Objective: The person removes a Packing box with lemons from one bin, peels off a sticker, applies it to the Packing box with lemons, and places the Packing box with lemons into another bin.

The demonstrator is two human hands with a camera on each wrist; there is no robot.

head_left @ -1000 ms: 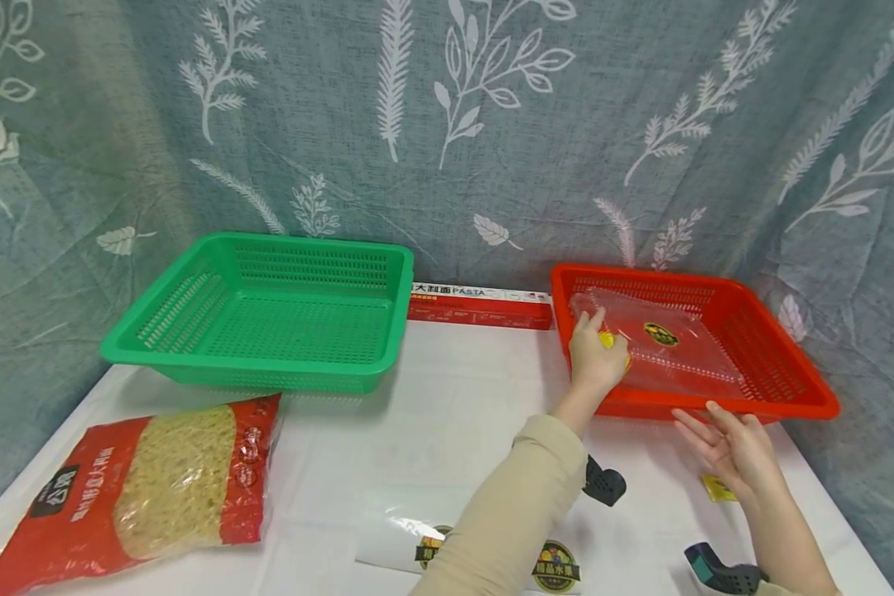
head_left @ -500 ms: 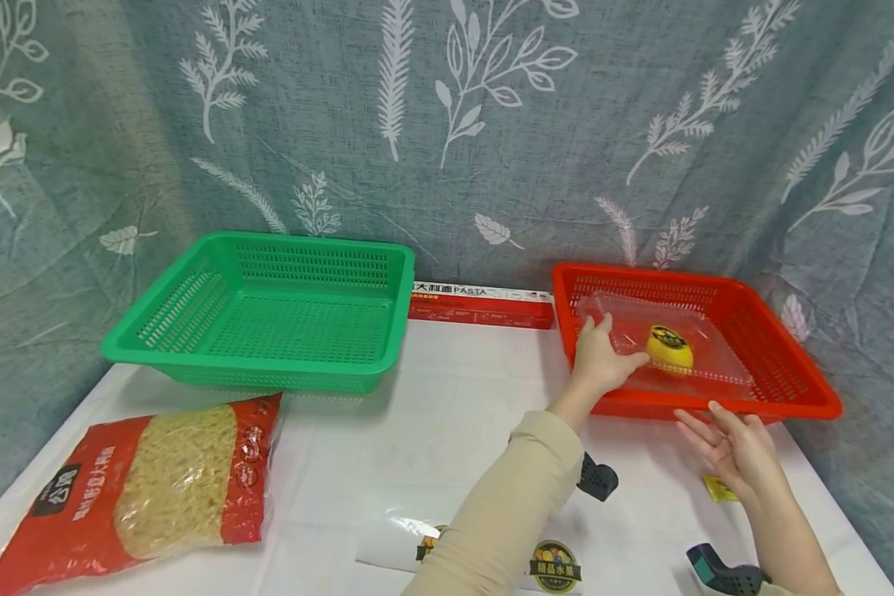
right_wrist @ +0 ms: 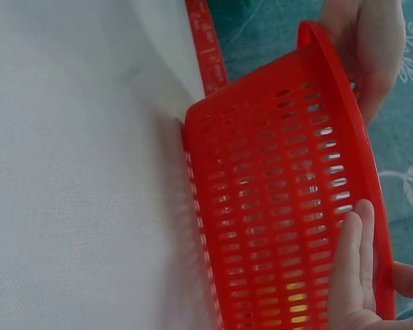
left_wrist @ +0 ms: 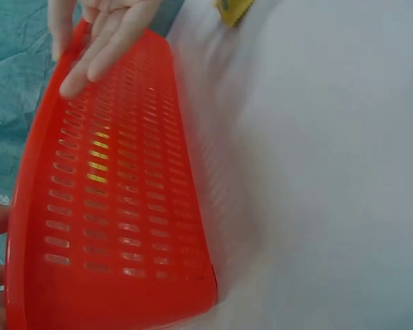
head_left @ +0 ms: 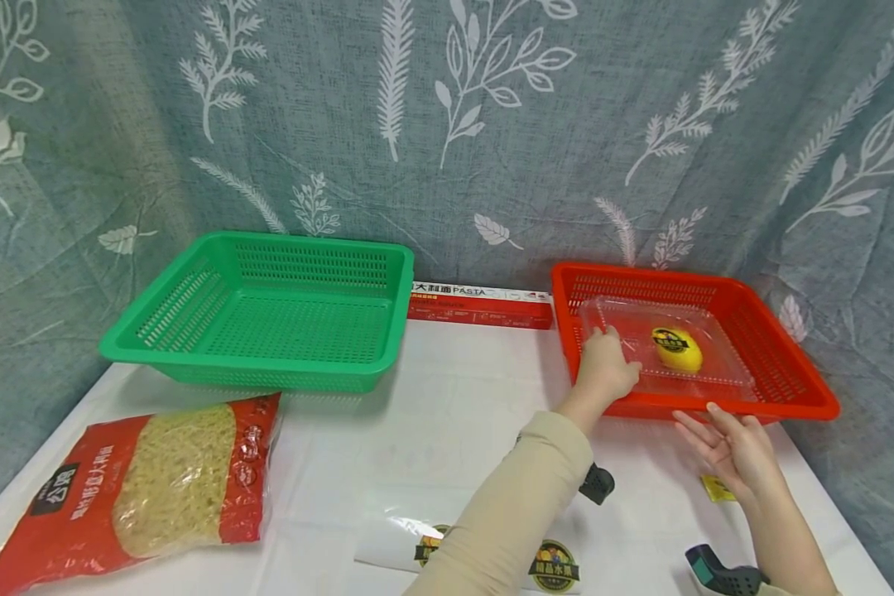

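Observation:
A clear plastic box with a fruit label on top and one yellow fruit, lemon-like, inside lies in the red basket. My left hand reaches over the basket's near-left side to the box's left end, fingers bent downward; its fingertips and grip are hidden. At the basket's near rim is my right hand, pinching the rim. In the right wrist view its straight fingers lie along the outer wall, with a digit across the rim. Yellow shows through the slots in both wrist views.
A green basket stands at the back left, with a red pasta bag before it. A red-and-white pasta box lies between the baskets. Printed clear film is under my left arm; a small yellow packet lies near my right wrist.
The yellow fruit has shifted right, from under my left hand to beneath the label. The left hand's spread fingers have drawn in at the box's left end. My right hand stays put.

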